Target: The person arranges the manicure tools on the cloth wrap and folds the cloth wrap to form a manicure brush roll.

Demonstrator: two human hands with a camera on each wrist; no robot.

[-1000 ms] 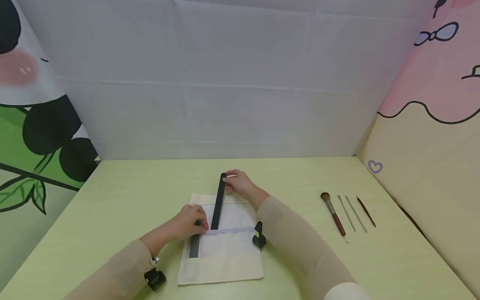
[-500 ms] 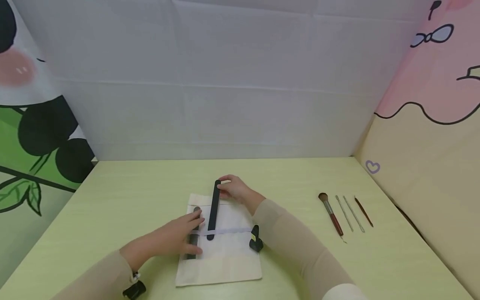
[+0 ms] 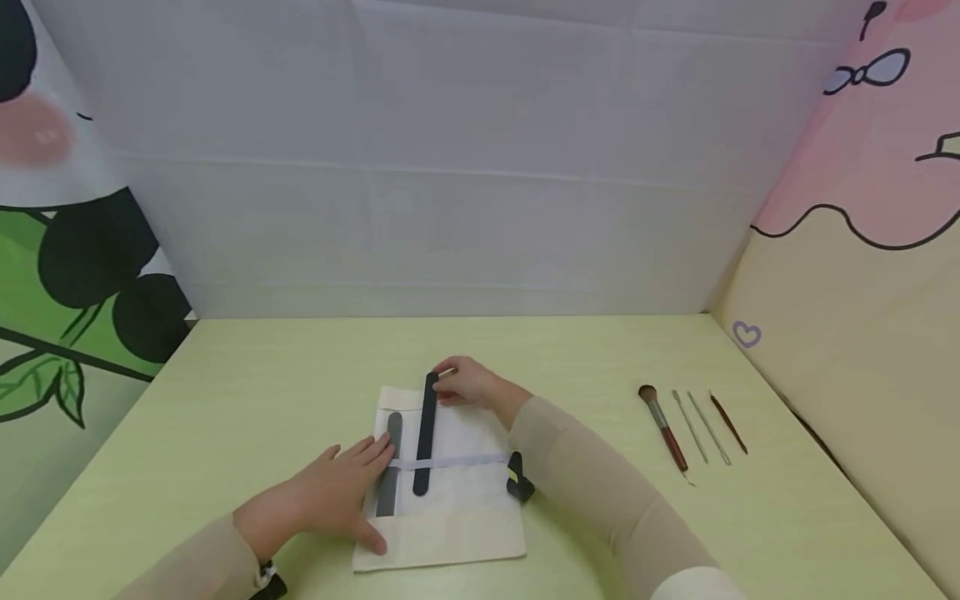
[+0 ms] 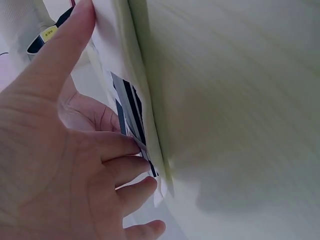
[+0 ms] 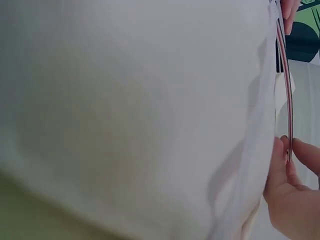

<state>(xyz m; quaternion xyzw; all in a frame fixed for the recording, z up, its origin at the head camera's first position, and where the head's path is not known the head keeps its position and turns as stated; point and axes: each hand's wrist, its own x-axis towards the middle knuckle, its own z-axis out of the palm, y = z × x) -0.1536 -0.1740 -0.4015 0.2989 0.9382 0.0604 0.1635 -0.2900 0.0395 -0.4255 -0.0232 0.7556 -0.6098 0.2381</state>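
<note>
You are pinching one long black nail file [image 3: 426, 433] in your right hand [image 3: 465, 385] grip, beside one grey file [image 3: 390, 465] on the cream cloth pouch [image 3: 457, 517], while your left hand [image 3: 330, 498] is lying flat, fingers spread, on that pouch.

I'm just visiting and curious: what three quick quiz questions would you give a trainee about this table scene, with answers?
1. True or false: the right hand pinches the top end of the black nail file.
2. How many tools lie in a row at the right of the table?
3. The left hand rests on: A) the brush B) the cloth pouch C) the wall

Key: 1 true; 2 four; 3 B
</note>
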